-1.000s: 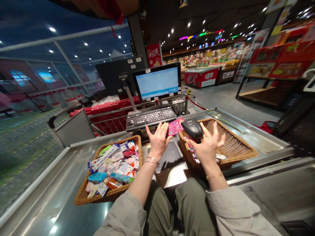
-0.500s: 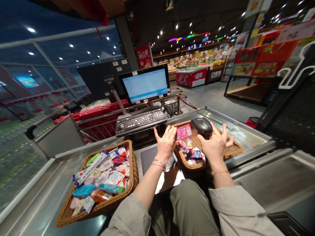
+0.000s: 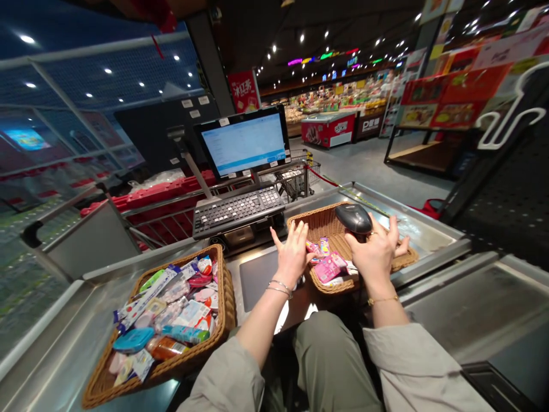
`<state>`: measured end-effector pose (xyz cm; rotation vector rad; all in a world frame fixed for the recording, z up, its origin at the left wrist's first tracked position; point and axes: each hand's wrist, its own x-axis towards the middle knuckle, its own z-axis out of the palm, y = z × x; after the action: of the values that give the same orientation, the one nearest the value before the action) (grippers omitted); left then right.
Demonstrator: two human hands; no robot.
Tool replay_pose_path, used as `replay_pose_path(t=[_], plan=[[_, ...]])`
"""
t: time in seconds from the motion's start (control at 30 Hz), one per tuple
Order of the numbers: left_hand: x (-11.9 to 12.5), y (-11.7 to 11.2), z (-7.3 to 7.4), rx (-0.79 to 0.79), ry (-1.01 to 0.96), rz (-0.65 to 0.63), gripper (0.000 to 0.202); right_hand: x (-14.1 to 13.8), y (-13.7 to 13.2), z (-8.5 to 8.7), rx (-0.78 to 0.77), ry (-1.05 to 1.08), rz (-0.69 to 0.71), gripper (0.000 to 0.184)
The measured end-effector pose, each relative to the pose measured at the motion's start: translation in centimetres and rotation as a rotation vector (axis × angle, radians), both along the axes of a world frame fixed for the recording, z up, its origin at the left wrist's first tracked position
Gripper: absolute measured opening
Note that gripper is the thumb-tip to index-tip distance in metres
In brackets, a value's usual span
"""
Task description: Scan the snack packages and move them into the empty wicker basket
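My right hand (image 3: 376,252) is wrapped round a black handheld barcode scanner (image 3: 353,219), its head above the right wicker basket (image 3: 313,224). At that basket's left rim, my left hand (image 3: 292,252) has its fingers spread and holds nothing. A pink packet (image 3: 330,266) lies in the basket on top of other small packages, close to the left fingertips. Farther left, a second wicker basket (image 3: 223,297) is heaped with packaged goods, among them a blue soap-box-like case (image 3: 134,340) and a bottle of amber liquid (image 3: 166,347).
A keyboard (image 3: 238,212) and a lit monitor (image 3: 246,143) stand behind the baskets. A grey flat plate (image 3: 258,276) is set in the counter between them. Metal counter surfaces (image 3: 444,229) extend to the right. Shopping carts (image 3: 300,177) stand beyond the counter.
The pink packet, earlier by my left fingertips at the basket's back left, now lies nearer me on the other packages. My left fingers are free of it. The view has shifted slightly right.
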<state>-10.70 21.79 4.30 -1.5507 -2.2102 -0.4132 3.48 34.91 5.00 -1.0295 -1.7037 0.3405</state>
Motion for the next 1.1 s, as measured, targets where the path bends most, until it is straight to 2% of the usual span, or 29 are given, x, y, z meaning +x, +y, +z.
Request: replay_pose_path(t=[0.17,0.43,0.73,1.1], plan=[[-0.6,-2.0,0.1,0.003,-0.002,0.039,0.068,-1.0,-0.8,0.1,-0.011,-0.001,0.051,0.051],[-2.2,-6.6,0.8,0.043,0.009,0.153,0.066,-3.0,-3.7,1.2,0.053,-0.023,0.136,0.057],[-5.2,-13.3,1.5,0.092,0.013,0.322,0.068,-6.0,-6.8,2.2,0.068,-0.017,0.291,0.042],[-8.2,-22.3,1.3,0.119,0.001,0.520,0.066,-9.1,-10.3,1.7,0.050,-0.060,0.378,0.030]])
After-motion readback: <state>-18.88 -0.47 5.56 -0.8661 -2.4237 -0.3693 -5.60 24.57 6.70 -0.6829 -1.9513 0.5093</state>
